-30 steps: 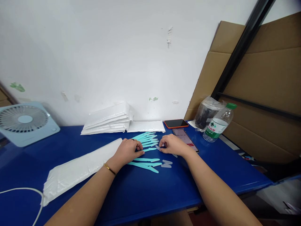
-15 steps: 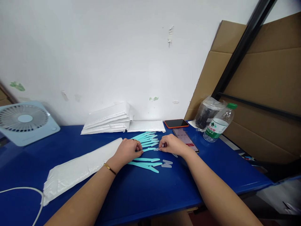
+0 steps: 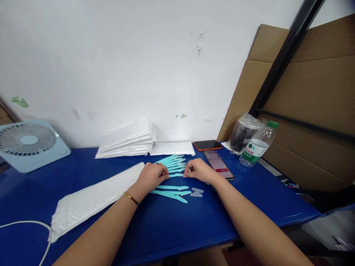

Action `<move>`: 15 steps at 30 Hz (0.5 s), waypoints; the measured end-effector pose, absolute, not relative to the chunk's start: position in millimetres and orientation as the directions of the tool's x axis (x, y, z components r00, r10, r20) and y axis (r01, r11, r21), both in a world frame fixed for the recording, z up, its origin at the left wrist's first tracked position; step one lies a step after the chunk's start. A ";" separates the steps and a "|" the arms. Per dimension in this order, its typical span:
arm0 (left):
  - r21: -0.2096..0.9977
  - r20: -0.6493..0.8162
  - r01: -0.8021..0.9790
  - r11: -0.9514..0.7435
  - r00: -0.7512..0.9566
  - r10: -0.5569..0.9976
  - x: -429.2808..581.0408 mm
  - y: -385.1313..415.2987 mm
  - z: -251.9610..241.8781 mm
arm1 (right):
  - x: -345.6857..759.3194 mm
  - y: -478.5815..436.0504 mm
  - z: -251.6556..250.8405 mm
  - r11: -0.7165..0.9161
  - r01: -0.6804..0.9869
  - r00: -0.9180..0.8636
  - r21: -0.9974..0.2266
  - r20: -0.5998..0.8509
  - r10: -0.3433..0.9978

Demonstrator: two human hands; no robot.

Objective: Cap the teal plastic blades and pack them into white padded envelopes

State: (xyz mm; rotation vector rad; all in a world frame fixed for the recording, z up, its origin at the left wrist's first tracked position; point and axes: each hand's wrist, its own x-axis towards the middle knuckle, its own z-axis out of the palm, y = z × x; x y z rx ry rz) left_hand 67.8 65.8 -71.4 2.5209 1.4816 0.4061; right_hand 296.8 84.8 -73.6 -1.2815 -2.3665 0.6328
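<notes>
Lying between both hands' fingertips (image 3: 167, 177): teal knife (image 3: 176, 175), table-flat.

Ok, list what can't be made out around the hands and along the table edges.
Head view only:
- The right hand covers the end of a teal stick; what its fingertips pinch is too small to tell.
- The left hand hides the near ends of the fanned teal sticks.
- The phone screen is blurred, unreadable.
- The fan and white cable are cut off by the left edge.
- The contents of the plastic bag are too dark.

Two phones (image 3: 208, 145), one water bottle (image 3: 257, 145), one fan (image 3: 30, 144), two clear caps (image 3: 196, 192).
</notes>
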 end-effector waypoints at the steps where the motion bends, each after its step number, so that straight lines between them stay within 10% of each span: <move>1: 0.286 0.159 0.827 -0.483 0.456 0.875 69.2 66.9 -73.1 | 295.1 85.5 -73.6 0.490 0.684 -0.508 -0.540 0.129 0.852; 6: 0.311 0.251 0.822 -0.478 0.413 0.875 70.8 63.1 -69.2 | 314.6 81.6 -55.0 0.472 0.741 -0.454 -0.477 0.161 0.876; 15: 0.439 0.026 0.700 -0.563 0.617 0.787 62.1 56.1 -62.9 | 345.2 77.0 -49.3 0.310 0.862 -0.419 -0.401 -0.219 0.881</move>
